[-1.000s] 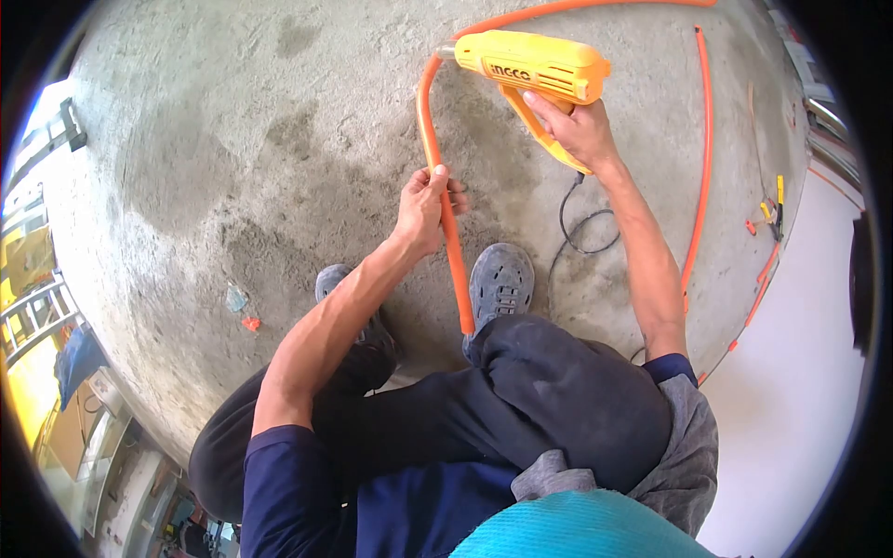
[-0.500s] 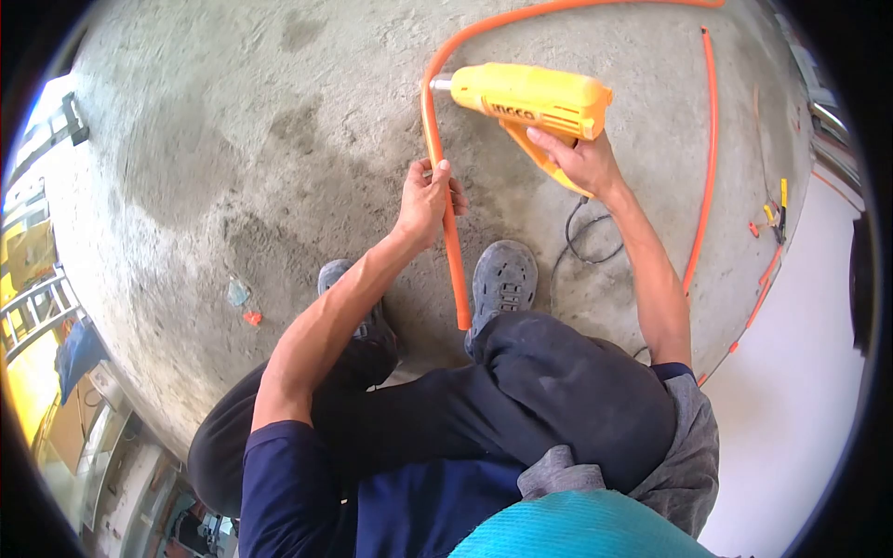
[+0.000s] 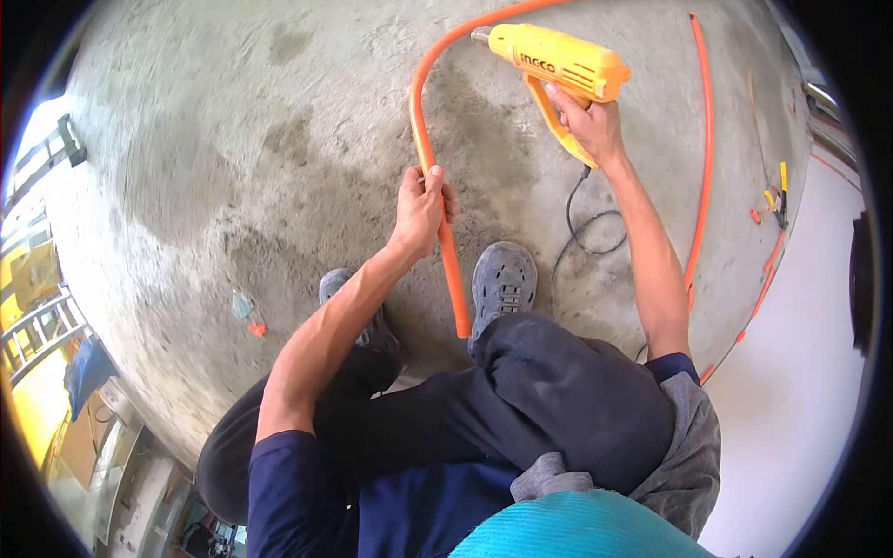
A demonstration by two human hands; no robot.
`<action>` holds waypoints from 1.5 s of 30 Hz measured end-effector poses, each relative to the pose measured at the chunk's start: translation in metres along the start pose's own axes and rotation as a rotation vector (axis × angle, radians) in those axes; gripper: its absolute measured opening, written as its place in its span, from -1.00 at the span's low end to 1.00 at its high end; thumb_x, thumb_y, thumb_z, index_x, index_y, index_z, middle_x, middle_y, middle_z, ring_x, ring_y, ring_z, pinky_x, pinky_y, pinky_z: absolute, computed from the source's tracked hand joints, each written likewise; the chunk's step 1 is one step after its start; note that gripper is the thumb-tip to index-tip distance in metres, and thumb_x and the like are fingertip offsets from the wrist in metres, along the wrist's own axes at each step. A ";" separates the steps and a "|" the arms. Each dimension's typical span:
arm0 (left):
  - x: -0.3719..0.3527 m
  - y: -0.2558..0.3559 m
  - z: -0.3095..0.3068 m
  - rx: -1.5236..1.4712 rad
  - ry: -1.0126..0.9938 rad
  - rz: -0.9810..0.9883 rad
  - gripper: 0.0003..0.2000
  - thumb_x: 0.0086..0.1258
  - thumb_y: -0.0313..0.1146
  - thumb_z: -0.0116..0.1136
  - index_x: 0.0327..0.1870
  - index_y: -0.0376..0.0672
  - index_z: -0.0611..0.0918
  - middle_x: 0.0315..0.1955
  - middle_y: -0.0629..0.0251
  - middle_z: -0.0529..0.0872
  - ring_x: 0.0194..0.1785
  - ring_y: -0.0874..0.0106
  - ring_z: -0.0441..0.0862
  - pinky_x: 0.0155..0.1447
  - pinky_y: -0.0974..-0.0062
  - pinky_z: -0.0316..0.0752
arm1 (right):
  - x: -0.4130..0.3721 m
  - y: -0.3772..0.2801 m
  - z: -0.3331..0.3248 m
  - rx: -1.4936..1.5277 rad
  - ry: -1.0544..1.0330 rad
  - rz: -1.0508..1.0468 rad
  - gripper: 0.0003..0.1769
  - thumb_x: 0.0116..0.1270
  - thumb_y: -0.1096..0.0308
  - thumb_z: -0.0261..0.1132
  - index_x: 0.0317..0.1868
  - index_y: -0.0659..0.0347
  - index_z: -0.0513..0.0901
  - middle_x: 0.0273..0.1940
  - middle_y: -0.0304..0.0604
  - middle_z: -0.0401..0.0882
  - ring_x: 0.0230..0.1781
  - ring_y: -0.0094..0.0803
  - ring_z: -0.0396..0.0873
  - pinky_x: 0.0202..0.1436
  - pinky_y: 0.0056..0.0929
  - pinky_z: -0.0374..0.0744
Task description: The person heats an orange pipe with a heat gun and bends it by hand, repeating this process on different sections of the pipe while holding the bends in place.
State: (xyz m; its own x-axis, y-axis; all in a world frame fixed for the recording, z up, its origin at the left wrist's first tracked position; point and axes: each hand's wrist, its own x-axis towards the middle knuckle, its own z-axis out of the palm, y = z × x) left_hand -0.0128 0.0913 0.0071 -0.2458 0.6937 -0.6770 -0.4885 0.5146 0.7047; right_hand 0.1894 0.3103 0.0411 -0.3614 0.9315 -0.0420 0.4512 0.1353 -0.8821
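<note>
A curved orange pipe (image 3: 416, 110) runs from between my feet up and over to the top of the view. My left hand (image 3: 422, 210) is wrapped round its lower straight part, above the open end. In my right hand (image 3: 590, 126) is the handle of a yellow heat gun (image 3: 558, 63). Its metal nozzle points left, close to the upper bend of the pipe. A black cord (image 3: 571, 206) hangs from the handle and loops on the concrete floor.
Another orange pipe (image 3: 707, 139) lies at the right. Beyond it are yellow-and-black pliers (image 3: 782, 195) and small orange pieces. A grey shoe (image 3: 504, 279) stands beside the pipe's end. Orange and pale scraps lie at the left, with a ladder (image 3: 42, 325) at the far left edge.
The heat gun in my right hand has moved up and slightly right, so its nozzle is higher along the bend. The pipe's bend has shifted a little left.
</note>
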 end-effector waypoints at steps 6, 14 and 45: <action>-0.013 0.016 0.009 0.036 0.021 0.004 -0.64 0.71 -0.14 0.05 0.17 -0.26 0.34 -0.40 0.28 0.57 -0.50 0.46 0.58 -0.43 0.41 0.60 | 0.015 0.019 -0.015 -0.029 0.143 -0.018 -0.69 0.45 0.09 0.43 -0.20 0.20 0.73 -0.55 -0.41 0.55 -0.58 -0.69 0.47 -0.49 -0.59 0.48; -0.049 0.065 0.013 0.341 -0.018 0.029 -0.28 0.67 -0.34 0.07 0.67 -0.04 -0.07 -0.32 0.25 0.57 -0.45 0.40 0.70 -0.38 0.33 0.74 | 0.018 0.026 -0.024 -0.016 0.256 -0.028 -0.71 0.47 0.12 0.40 -0.18 0.20 0.72 -0.51 -0.42 0.56 -0.58 -0.68 0.48 -0.50 -0.56 0.49; -0.034 0.202 -0.022 0.626 -0.186 -0.049 -0.57 0.64 -0.45 -0.09 0.47 -0.31 0.45 -0.11 0.12 0.64 -0.21 0.32 0.78 0.02 0.32 0.80 | 0.016 0.007 -0.004 -0.003 0.165 0.029 -0.52 0.43 -0.03 0.39 0.16 0.13 0.75 0.01 -0.17 0.84 0.01 -0.34 0.79 0.11 -0.36 0.67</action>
State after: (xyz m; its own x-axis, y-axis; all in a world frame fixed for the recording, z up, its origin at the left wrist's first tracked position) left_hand -0.1218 0.1603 0.1680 -0.0595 0.7087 -0.7030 0.0982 0.7050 0.7024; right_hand 0.1905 0.3271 0.0358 -0.2093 0.9778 0.0109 0.4617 0.1087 -0.8803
